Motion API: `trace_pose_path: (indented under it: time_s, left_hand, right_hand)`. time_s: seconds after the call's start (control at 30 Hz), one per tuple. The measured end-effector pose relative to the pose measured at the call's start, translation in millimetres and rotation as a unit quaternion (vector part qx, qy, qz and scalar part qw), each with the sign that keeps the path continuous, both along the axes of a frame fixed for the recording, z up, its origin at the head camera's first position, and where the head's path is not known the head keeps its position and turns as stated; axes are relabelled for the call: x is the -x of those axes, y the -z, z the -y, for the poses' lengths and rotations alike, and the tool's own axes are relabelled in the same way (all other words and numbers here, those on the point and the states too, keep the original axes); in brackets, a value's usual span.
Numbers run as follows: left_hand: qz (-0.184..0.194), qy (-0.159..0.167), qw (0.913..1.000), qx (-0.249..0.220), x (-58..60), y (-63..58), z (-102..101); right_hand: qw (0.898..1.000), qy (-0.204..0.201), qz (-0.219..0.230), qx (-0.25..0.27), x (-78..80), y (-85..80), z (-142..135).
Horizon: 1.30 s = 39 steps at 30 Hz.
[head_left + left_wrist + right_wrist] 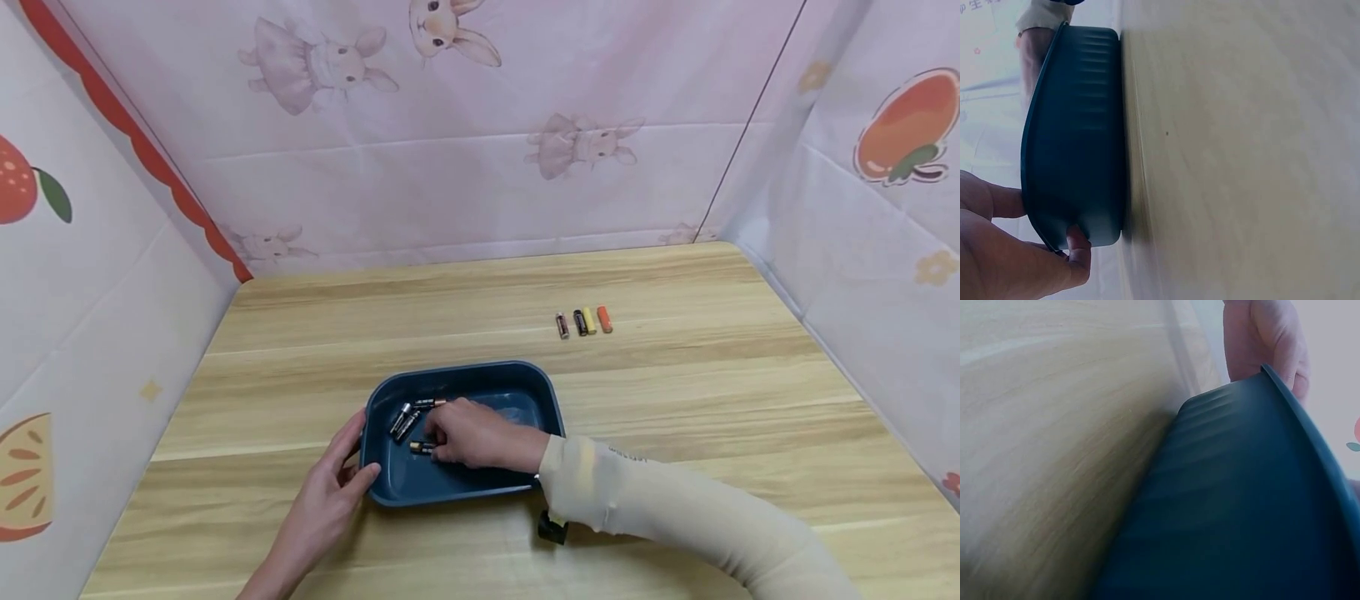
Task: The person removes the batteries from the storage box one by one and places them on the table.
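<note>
A dark blue rectangular bin sits on the wooden table. My left hand grips its left end, thumb over the near corner and fingers on the outer wall. In the left wrist view, that hand's thumb and fingers hold the bin's rim and side. My right hand reaches inside the bin with its fingers curled. At its fingertips is a black battery with a gold end, its right part hidden by them. Further batteries lie just left of these fingers: two dark ones side by side and one near the back wall.
Behind the bin to the right, several batteries stand in a row: a brown one, a black one, a yellow one and an orange one. Printed cloth walls enclose the table at the back and sides.
</note>
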<state>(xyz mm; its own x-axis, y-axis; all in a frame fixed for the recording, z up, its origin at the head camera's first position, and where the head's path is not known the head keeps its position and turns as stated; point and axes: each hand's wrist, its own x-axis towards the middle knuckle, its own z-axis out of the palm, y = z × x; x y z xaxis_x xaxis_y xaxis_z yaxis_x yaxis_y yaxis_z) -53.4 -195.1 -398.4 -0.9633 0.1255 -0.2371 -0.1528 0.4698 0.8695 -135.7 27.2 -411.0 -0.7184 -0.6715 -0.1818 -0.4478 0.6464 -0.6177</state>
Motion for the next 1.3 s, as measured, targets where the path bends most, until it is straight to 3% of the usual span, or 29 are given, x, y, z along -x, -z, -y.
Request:
trace_pose_path:
  time_s: [0.13, 0.27, 0.6, 0.8, 1.03, 1.13, 1.3]
  left_hand:
    - [-0.009, 0.005, 1.0, 0.0, -0.3, 1.1, 1]
    - [-0.007, 0.002, 1.0, 0.0, -0.4, 0.3, 1]
    - [0.018, -0.008, 0.9998, 0.003, 0.6, -1.3, 0]
    - [0.009, -0.007, 0.9999, 0.004, 0.3, -1.7, 0]
    - [0.004, -0.007, 1.0, 0.004, 0.1, 0.0, -1]
    - [0.005, -0.006, 1.0, 0.001, 0.1, 1.1, 0]
    - [0.002, -0.005, 1.0, 0.0, 0.2, 2.8, 0]
  right_hand:
    - [1.0, -0.013, 0.014, -0.013, 0.3, -1.2, 0]
    - [0.998, 0.005, 0.052, 0.026, 0.1, -8.1, -3]
    - [0.986, 0.058, 0.058, 0.142, 4.8, -54.8, -31]
    - [0.969, 0.098, 0.049, 0.22, 11.2, -85.4, -60]
    - [0.946, 0.176, 0.052, 0.269, 13.2, -118.2, -95]
    - [0.93, 0.198, 0.06, 0.303, 14.8, -126.6, -109]
    - [0.916, 0.213, 0.037, 0.338, 18.0, -134.1, -129]
